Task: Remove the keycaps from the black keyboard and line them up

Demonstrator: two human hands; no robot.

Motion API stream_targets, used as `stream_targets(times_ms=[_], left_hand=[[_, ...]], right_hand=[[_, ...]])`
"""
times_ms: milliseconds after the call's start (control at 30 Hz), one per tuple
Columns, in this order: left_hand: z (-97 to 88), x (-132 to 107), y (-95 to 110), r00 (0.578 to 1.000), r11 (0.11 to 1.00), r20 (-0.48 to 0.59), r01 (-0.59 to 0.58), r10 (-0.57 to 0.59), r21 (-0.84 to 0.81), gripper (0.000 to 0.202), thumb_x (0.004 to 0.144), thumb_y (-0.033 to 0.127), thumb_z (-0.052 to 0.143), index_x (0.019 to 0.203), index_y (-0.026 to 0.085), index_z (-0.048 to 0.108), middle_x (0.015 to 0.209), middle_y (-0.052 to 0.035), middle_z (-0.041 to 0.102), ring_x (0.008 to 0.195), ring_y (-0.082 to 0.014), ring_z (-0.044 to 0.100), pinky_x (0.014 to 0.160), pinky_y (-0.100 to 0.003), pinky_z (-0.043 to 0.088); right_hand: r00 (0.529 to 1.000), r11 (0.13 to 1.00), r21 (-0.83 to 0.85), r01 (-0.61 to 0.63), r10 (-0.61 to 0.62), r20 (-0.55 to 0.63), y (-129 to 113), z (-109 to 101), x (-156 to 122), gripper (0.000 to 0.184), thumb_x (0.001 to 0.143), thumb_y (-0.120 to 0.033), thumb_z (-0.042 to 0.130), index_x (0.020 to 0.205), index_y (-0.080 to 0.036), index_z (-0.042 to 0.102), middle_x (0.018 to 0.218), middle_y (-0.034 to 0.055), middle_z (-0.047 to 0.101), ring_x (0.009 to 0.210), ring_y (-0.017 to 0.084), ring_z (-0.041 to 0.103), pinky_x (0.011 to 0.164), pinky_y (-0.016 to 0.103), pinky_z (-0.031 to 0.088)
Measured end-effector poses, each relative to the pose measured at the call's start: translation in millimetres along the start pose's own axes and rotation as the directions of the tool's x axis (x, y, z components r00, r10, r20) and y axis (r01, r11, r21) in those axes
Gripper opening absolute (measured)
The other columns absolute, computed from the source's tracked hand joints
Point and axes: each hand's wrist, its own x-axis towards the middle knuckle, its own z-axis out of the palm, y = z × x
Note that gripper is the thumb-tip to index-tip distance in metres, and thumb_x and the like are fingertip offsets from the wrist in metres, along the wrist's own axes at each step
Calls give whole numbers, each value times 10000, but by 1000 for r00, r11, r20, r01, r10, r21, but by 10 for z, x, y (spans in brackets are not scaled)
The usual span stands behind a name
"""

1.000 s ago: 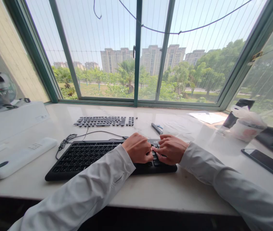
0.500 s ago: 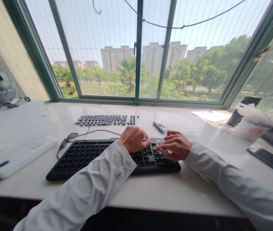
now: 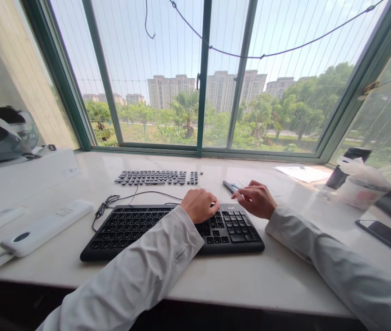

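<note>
A black keyboard (image 3: 129, 230) lies on the white tabletop. Its left and middle parts show bare sockets without caps, while the number pad (image 3: 240, 225) at the right has keycaps on it. My left hand (image 3: 199, 206) is over the upper middle of the keyboard, fingers curled closed; what they hold, if anything, is hidden. My right hand (image 3: 256, 199) hovers past the keyboard's upper right edge, fingers loosely bent and apart. Close to its fingertips lie a dark pen-like tool (image 3: 228, 186) and a small blue piece (image 3: 236, 186). Loose keycaps (image 3: 154, 177) stand in rows behind the keyboard.
A coiled cable (image 3: 107, 204) runs behind the keyboard. To the left are a white power bank (image 3: 48, 227), a white box (image 3: 47, 172) and a helmet (image 3: 5, 133). A phone (image 3: 387, 236), a plastic-wrapped cup (image 3: 363, 186) and paper (image 3: 302, 173) lie at the right.
My right hand has lifted off the number pad and moved up toward the dark tool and the blue piece. My left hand stays over the keyboard. The view has shifted slightly.
</note>
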Motion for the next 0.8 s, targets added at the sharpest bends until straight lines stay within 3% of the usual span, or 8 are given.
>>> stream_targets(times_ms=[67, 133, 233, 400, 500, 633, 800], left_hand=[[12, 1, 5, 1000, 1000, 1, 5, -5, 20, 352, 894, 380, 455, 875, 236, 776, 811, -95, 736, 772, -239, 682, 682, -323, 462], [24, 4, 5, 1000, 999, 0, 22, -22, 43, 338, 885, 352, 460, 851, 219, 769, 802, -101, 732, 775, -247, 686, 675, -328, 466], [35, 10, -5, 997, 995, 3, 74, -74, 69, 335, 883, 336, 463, 831, 182, 756, 807, -114, 727, 789, -250, 690, 677, -327, 475], [10, 16, -19, 988, 985, 22, 148, -150, 91, 345, 891, 345, 460, 853, 159, 747, 831, -127, 722, 819, -267, 694, 680, -341, 489], [-15, 21, -21, 984, 980, 27, 173, -176, 95, 350, 900, 328, 441, 876, 158, 746, 828, -132, 719, 822, -275, 695, 678, -353, 492], [-19, 26, -29, 979, 976, 25, 200, -203, 91, 366, 909, 336, 430, 897, 148, 743, 828, -144, 715, 839, -286, 695, 686, -363, 493], [6, 24, -30, 980, 978, 33, 193, -196, 74, 370, 909, 320, 422, 887, 142, 746, 820, -152, 711, 834, -294, 697, 682, -366, 490]], right_hand=[[984, 984, -122, -134, 147, 102, 65, 102, 132, 344, 930, -312, 447, 821, -238, 765, 546, 3, 625, 571, 146, 561, 747, 305, 392], [954, 958, -213, -192, 233, 188, 129, 229, 326, 355, 939, -340, 434, 859, -237, 764, 606, 22, 663, 632, 171, 595, 737, 308, 392], [938, 958, -230, -170, 229, 260, 246, 455, 701, 336, 934, -365, 460, 876, -227, 761, 726, 59, 716, 705, 197, 636, 754, 325, 405], [892, 966, -213, -150, 225, 392, 461, 917, 1357, 243, 916, -349, 569, 1040, -198, 713, 937, 93, 721, 923, 227, 649, 961, 417, 406], [859, 959, -194, -208, 274, 433, 531, 1211, 1664, 312, 943, -374, 557, 1182, -180, 605, 1184, 89, 622, 1025, 204, 611, 912, 427, 503], [812, 944, -192, -268, 328, 483, 570, 1513, 1917, 332, 944, -358, 561, 1223, -178, 573, 1244, 96, 581, 1044, 207, 602, 883, 417, 531], [752, 934, -207, -290, 357, 554, 602, 1650, 2000, 283, 955, -355, 542, 1190, -206, 596, 1248, 88, 585, 1041, 197, 600, 889, 398, 528]])
